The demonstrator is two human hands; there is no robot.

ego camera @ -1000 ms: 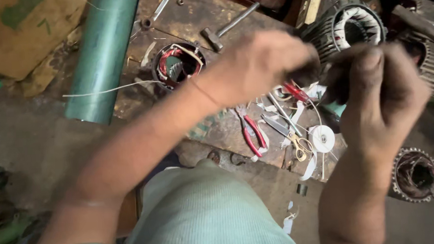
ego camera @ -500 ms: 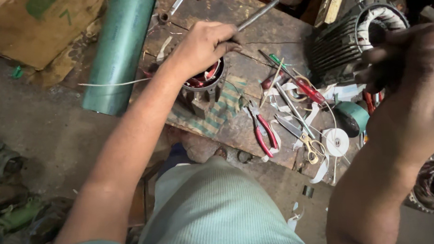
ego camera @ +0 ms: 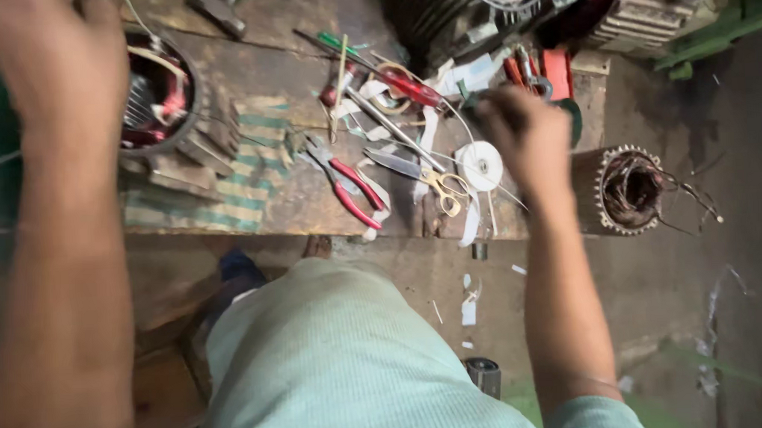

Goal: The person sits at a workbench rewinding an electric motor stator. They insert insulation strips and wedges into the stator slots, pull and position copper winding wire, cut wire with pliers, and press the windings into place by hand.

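Note:
My left hand [ego camera: 53, 61] hovers, blurred, at the top left, just beside a small motor stator [ego camera: 166, 95] with red and copper windings; its fingers run out of view. My right hand [ego camera: 523, 135], also blurred and curled, is low over the wooden bench [ego camera: 295, 213], right next to a white tape roll [ego camera: 479, 165]. I cannot tell whether it holds anything. Red-handled pliers [ego camera: 345, 185] and yellow-handled scissors [ego camera: 427, 179] lie between the two hands.
A second stator [ego camera: 624, 190] with loose wires lies at the bench's right end. Large finned motor housings [ego camera: 475, 13] stand at the back. Screwdrivers [ego camera: 396, 78], paper strips and a striped cloth [ego camera: 243, 186] litter the bench top. My knee in pale green cloth [ego camera: 336, 353] fills the foreground.
The view has swung right and closer. My right hand has come down from in front of the camera toward the tape roll. My left hand has shifted to the small stator's left side.

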